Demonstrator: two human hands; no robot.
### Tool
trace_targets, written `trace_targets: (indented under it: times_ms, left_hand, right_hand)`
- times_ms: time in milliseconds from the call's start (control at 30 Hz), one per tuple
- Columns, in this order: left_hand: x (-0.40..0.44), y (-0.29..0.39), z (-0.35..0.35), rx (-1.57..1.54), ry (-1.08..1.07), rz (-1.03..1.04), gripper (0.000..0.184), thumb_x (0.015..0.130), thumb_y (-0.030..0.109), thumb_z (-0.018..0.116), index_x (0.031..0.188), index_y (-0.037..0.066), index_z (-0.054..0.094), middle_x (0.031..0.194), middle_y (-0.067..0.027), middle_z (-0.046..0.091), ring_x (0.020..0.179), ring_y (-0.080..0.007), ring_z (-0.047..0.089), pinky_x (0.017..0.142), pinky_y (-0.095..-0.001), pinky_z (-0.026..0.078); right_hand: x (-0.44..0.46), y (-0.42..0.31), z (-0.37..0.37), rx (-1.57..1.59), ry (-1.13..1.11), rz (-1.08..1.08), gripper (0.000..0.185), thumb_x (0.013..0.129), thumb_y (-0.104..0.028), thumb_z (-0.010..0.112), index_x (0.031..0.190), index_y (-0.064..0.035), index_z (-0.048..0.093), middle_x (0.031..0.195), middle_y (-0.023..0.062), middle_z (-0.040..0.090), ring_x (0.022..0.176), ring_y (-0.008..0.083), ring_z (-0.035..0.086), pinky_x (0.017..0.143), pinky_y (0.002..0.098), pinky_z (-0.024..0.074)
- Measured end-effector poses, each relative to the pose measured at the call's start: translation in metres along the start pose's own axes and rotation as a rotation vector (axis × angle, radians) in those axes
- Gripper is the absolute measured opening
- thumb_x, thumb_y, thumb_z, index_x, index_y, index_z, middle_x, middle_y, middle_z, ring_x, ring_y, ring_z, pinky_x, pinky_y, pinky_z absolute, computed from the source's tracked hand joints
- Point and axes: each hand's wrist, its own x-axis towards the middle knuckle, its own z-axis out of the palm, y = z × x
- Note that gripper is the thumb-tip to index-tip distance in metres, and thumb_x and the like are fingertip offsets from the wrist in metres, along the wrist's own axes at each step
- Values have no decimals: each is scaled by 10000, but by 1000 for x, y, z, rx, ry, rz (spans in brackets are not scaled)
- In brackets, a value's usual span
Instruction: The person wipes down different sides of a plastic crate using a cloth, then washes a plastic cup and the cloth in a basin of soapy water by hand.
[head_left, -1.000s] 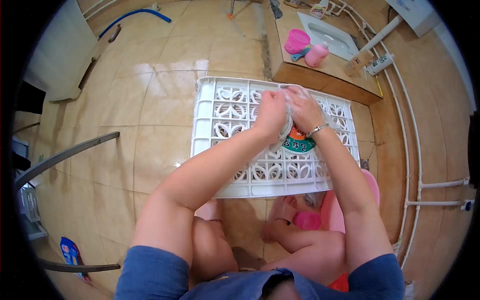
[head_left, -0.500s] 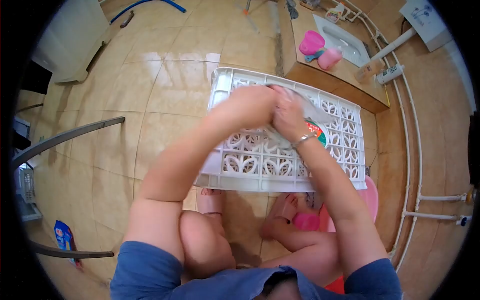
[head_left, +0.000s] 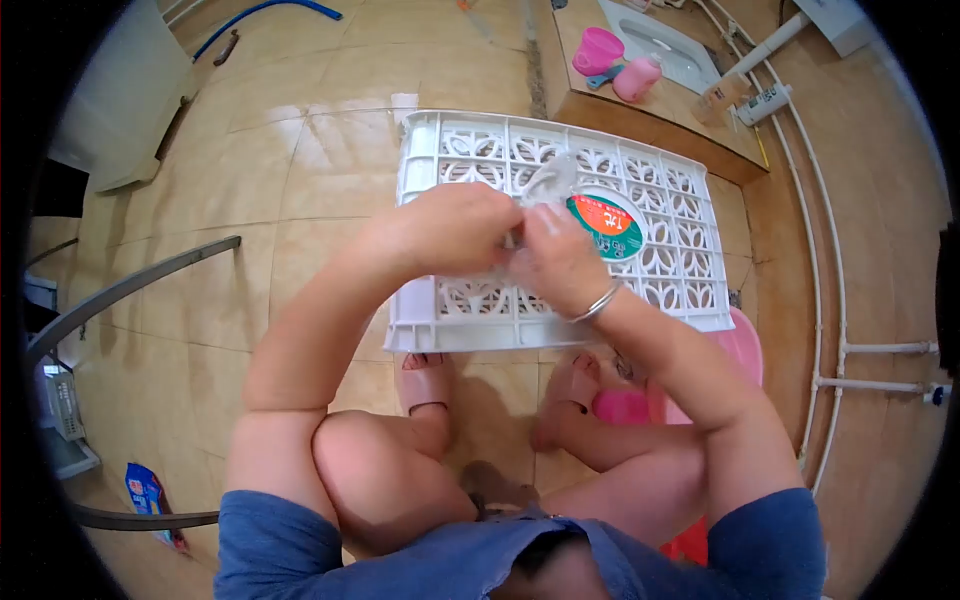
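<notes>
A white plastic crate [head_left: 668, 178] with a cut-out petal pattern stands in front of me, its lattice face up. On that face is an oval green and red label [head_left: 610, 226]. Above the crate, my left hand [head_left: 455, 230] and my right hand [head_left: 562, 258] meet with curled fingers, both closed on a thin, pale, wet-looking cloth [head_left: 552, 180]. Part of it sticks out beyond my knuckles, and the rest is hidden in my hands. A silver bracelet [head_left: 598, 300] circles my right wrist.
A pink basin [head_left: 745, 365] stands by my right leg. The raised tiled ledge [head_left: 655, 132] holds a squat toilet [head_left: 665, 45], a pink scoop [head_left: 600, 48] and bottles. White pipes [head_left: 812, 300] run along the right wall. A curved metal bar [head_left: 140, 285] and a blue packet [head_left: 145, 490] are at left.
My hands have drawn nearer to me with the cloth. It is more bunched up, and more of the label shows. The view has shifted slightly.
</notes>
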Motion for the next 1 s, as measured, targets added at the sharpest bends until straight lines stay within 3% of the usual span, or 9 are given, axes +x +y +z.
trace_targets:
  times_ms: [133,200,267,300,467,533,633,833,1000]
  left_hand:
    - [16,2,41,26,174,260,268,750,135,583,1013,88,579,971,-106,578,978,-298,519,816,-413,394]
    - [19,5,58,49,134,229,331,792,147,547,1122,137,524,1138,-84,520,1122,-277,442,928,-447,321]
    - [21,-11,79,188,324,355,352,838,195,509,1187,162,479,1265,-78,442,1213,-274,368,1008,-475,231]
    - [18,-6,75,231,226,275,353,888,267,433,1228,176,452,1340,-78,369,1274,-271,286,1057,-466,150]
    - [19,-12,71,269,173,269,400,912,345,350,1279,200,414,1370,-61,332,1298,-252,235,1067,-466,124]
    - [18,-16,68,246,162,273,418,916,393,315,1262,192,437,1371,-46,337,1299,-244,239,1074,-447,109]
    - [13,-19,60,269,157,216,381,916,323,348,1273,211,423,1350,-47,366,1279,-208,282,1067,-456,128]
    - [5,-39,56,264,204,188,357,920,297,350,1256,218,443,1339,-42,382,1260,-189,311,1067,-428,149]
    - [-18,-70,47,258,382,27,378,923,272,334,1265,141,430,1327,-51,397,1261,-224,303,1060,-388,174]
  right_hand:
    - [-28,26,-48,-213,-313,237,171,734,-273,564,770,-119,499,572,120,550,566,299,582,492,414,457]
    - [-52,49,-73,-305,-325,270,200,751,-309,551,757,-111,529,547,142,552,536,325,575,490,429,455]
    - [-75,66,-89,-368,-366,335,211,750,-322,551,766,-111,551,571,148,562,546,328,575,497,435,455]
    - [-83,66,-94,-420,-400,406,226,749,-335,551,774,-111,573,596,154,572,555,332,574,504,441,454]
    - [-89,35,-92,-99,-421,504,299,738,-375,587,802,-82,589,699,167,606,646,337,585,566,432,450]
    - [-73,11,-85,153,-232,255,338,720,-382,627,811,-61,574,796,169,601,728,325,574,631,422,445]
    - [-51,-25,-66,116,-403,179,345,725,-351,642,874,-52,553,853,166,576,784,324,550,690,413,437]
    - [-54,-32,-43,206,-134,-198,236,751,-180,626,926,-57,527,863,142,570,783,327,535,715,401,431]
    - [-86,25,-88,159,-350,-42,221,746,-126,593,945,-47,534,870,174,555,803,347,531,710,390,442]
